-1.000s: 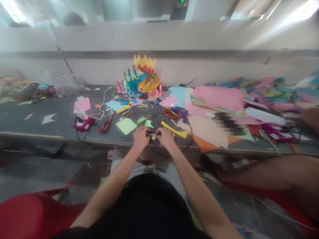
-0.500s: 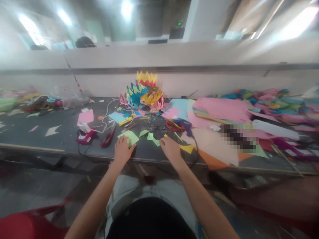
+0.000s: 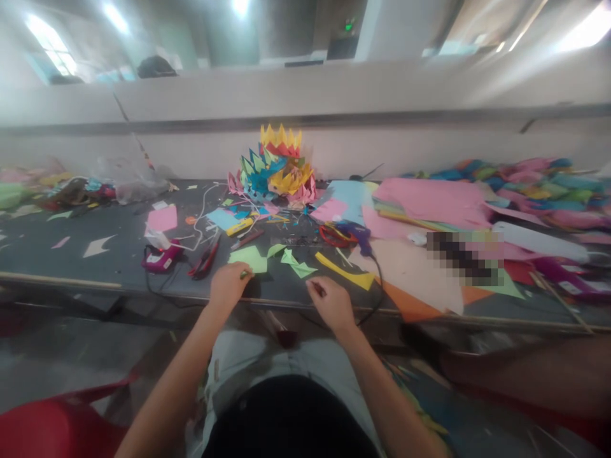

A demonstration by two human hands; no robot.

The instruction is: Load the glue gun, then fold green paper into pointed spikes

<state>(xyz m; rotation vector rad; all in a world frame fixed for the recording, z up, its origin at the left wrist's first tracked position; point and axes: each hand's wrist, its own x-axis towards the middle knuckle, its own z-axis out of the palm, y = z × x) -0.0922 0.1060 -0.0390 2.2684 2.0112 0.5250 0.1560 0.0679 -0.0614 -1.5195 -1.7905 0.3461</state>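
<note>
My left hand (image 3: 230, 282) is closed at the near edge of a light green paper (image 3: 252, 259), thumb and fingers pinching its lower edge. My right hand (image 3: 331, 300) hovers just above the table's front edge, fingers curled with the thumb against them; what they hold, if anything, is hidden. Between the hands lie a small folded green paper piece (image 3: 300, 266) and a curved green scrap (image 3: 275, 250). Just beyond the right hand is a curved yellow paper strip (image 3: 348, 275).
Red-handled scissors (image 3: 337, 236) and a blue glue gun (image 3: 361, 238) lie right of centre. A magenta glue gun (image 3: 162, 257) and red pliers (image 3: 205, 257) are on the left. Paper crowns (image 3: 277, 172) are stacked at the back. Coloured sheets (image 3: 429, 200) cover the right side.
Both hands have drawn back toward me. The left went from lying spread on the green paper to pinching its edge; the right moved away from the green piece and yellow strip.
</note>
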